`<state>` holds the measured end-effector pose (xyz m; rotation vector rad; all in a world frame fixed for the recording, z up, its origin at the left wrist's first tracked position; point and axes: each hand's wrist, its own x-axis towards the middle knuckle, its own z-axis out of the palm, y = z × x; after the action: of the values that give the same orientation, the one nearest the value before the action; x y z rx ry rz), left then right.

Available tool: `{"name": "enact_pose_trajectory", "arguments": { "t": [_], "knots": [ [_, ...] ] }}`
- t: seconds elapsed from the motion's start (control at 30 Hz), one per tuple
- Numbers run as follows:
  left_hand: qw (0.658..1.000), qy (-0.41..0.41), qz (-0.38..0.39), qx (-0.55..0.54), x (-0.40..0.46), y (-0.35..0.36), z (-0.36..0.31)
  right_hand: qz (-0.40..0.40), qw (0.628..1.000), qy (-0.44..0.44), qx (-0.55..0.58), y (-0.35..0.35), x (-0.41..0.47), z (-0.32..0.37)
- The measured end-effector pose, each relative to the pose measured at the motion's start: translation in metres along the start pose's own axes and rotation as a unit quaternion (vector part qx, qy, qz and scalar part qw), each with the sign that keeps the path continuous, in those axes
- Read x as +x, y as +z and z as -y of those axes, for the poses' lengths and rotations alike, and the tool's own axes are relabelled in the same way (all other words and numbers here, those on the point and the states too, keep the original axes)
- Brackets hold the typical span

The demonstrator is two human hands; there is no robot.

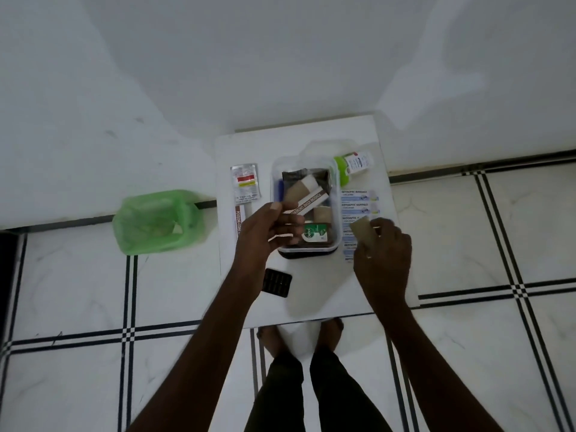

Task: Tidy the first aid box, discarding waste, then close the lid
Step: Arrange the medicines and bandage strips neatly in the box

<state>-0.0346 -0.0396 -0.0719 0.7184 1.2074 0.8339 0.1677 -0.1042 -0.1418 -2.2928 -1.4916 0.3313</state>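
White floor tiles with dark blue double grid lines meet a plain white wall. A small square white bench stands against the wall, smooth and glossy.

The first aid box, a rectangular clear plastic tub with rounded corners, sits at the bench centre, open. Inside lie a dark foil packet, tan bandage rolls and a green-labelled Dettol bottle at the near end. The clear lid appears to lie behind the box, partly under it; its outline is faint.

The left hand is over the near left corner of the box, fingers pinched on a long brown-and-white povidone-iodine ointment carton that slants across the box opening. The right hand is right of the box, closed on a flat tan piece, possibly a bandage; material cannot be confirmed.

Under the right hand a row of blue-and-white antiseptic bandage strips lies flat. A white tube with a green cap lies at the far right corner. Left of the box are a silver sachet with a red band and a second ointment carton, partly hidden by the left hand. A dark blister strip rests at the near edge.

A green bag-lined bin stands on the floor to the left, well apart from the bench.
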Motion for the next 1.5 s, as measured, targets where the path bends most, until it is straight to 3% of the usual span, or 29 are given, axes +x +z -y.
{"name": "enact_pose_trajectory", "arguments": {
  "t": [0.1,0.17,0.23,0.33,0.5,0.63,0.8,0.9,1.0,1.13,1.27,1.4,1.5],
  "knots": [
    [0.995,0.059,-0.048,0.067,-0.017,-0.013,0.007,-0.091,0.993,0.001,0.081,-0.034,-0.001,0.029],
    [0.980,0.079,-0.094,0.154,-0.026,-0.023,0.022,-0.086,0.989,-0.055,0.108,-0.044,-0.001,0.054],
    [0.938,0.106,-0.141,0.298,-0.031,-0.036,0.045,-0.037,0.985,-0.125,0.118,-0.036,0.005,0.075],
    [0.851,0.150,-0.122,0.489,-0.033,-0.052,0.086,0.050,0.976,-0.192,0.090,-0.010,0.021,0.093],
    [0.776,0.141,-0.044,0.613,-0.028,-0.060,0.121,0.131,0.967,-0.217,0.020,0.014,0.045,0.090],
    [0.777,0.125,-0.056,0.614,-0.022,-0.060,0.121,0.145,0.961,-0.234,0.019,0.014,0.047,0.090],
    [0.820,0.115,-0.089,0.553,-0.029,-0.063,0.087,0.105,0.962,-0.247,0.046,0.007,0.045,0.089],
    [0.842,0.160,-0.146,0.494,-0.043,-0.061,0.044,0.103,0.961,-0.252,0.042,0.004,0.042,0.089],
    [0.840,0.234,-0.197,0.449,-0.041,-0.049,-0.003,0.116,0.956,-0.267,0.033,0.004,0.036,0.091],
    [0.833,0.259,-0.168,0.460,0.006,-0.015,-0.041,0.112,0.955,-0.273,0.042,0.006,0.036,0.089],
    [0.786,0.259,-0.122,0.548,0.060,0.011,-0.051,0.124,0.954,-0.271,0.022,0.008,0.037,0.087],
    [0.652,0.294,-0.087,0.693,0.091,0.021,-0.048,0.119,0.957,-0.261,0.036,0.006,0.037,0.086],
    [0.576,0.301,-0.029,0.760,0.106,0.024,-0.041,0.082,0.959,-0.265,0.054,0.002,0.039,0.082]
  ]
}}
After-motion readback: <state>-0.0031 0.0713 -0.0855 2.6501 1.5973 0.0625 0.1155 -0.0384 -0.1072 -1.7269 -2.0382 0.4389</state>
